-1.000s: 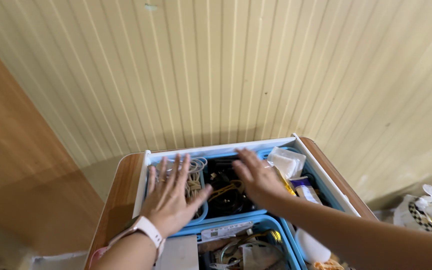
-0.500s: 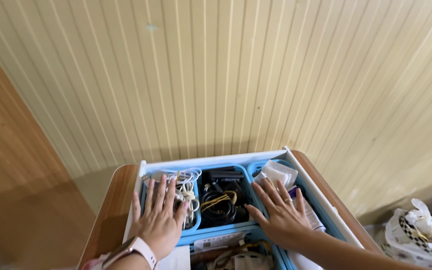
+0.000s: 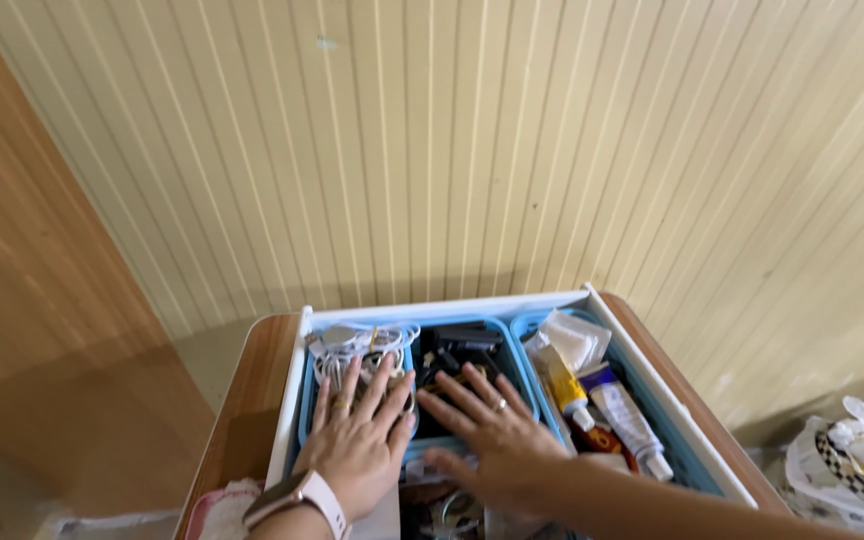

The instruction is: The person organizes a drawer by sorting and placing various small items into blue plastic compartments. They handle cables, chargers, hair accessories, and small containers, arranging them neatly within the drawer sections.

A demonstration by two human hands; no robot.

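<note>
1. The left hand (image 3: 357, 440) lies flat, fingers spread wide, with no grip on anything; its palm presses down on the left blue bin (image 3: 304, 415), over a tangle of white cables (image 3: 352, 345).
2. The right hand (image 3: 492, 440) is likewise open and splayed, holding nothing, its fingers laid across the front of the middle blue bin (image 3: 507, 345), which holds dark cables and chargers (image 3: 457, 350).
3. Both bins sit side by side in an open white drawer (image 3: 452, 305) of a wooden cabinet, at the end nearer the ribbed wall.
4. Just right of them, a third blue bin (image 3: 672, 445) holds tubes (image 3: 627, 415) and a white packet (image 3: 577, 335).
5. Judging from the flat palms, the step in hand looks like pressing or steadying the two bins in place. A next move would call for even pressure from both hands, so that loose cable loops do not catch on the bin walls.
6. Well apart, at the lower right, a white bag (image 3: 852, 460) sits on the floor.
</note>
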